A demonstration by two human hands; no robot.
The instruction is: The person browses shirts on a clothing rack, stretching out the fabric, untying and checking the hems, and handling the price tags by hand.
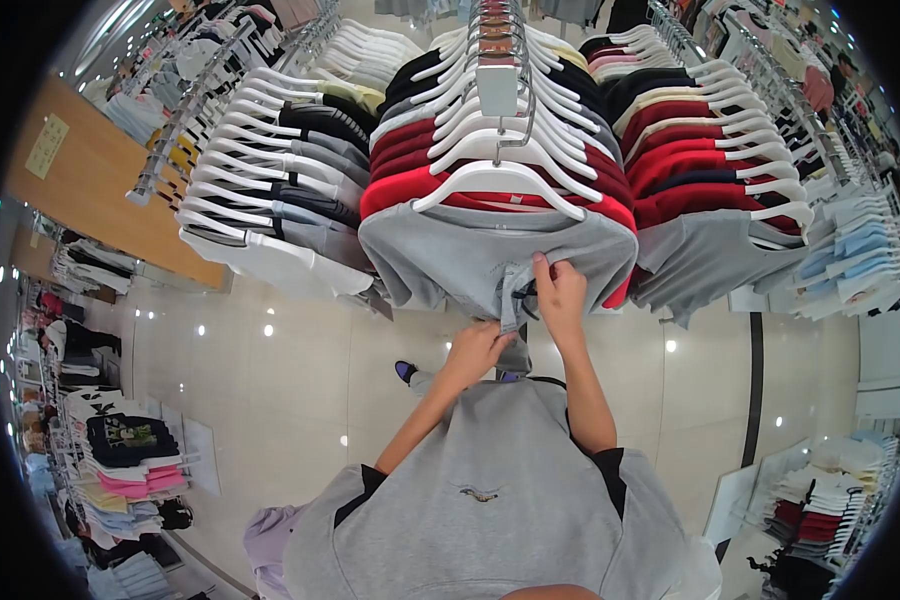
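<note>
A grey shirt point(430, 245) hangs on a white hanger point(497, 180) at the front of the middle rack. My right hand point(560, 290) is closed on the front of this shirt, with its thumb and fingertips pinching the cloth. Lower and to the left, my left hand point(478, 350) has its fingers closed on a gathered strip of grey cloth point(513, 300) between the two hands. A small dark piece shows beside that strip, too small to make out. Red and dark red shirts point(395, 190) hang right behind the grey one.
Shirts on white hangers fill a left rack point(142, 193) and a right rack, where another grey shirt point(715, 255) hangs in front. A wooden panel point(90, 190) stands at the left. Folded and hanging clothes point(135, 475) line both sides of the tiled floor point(300, 380).
</note>
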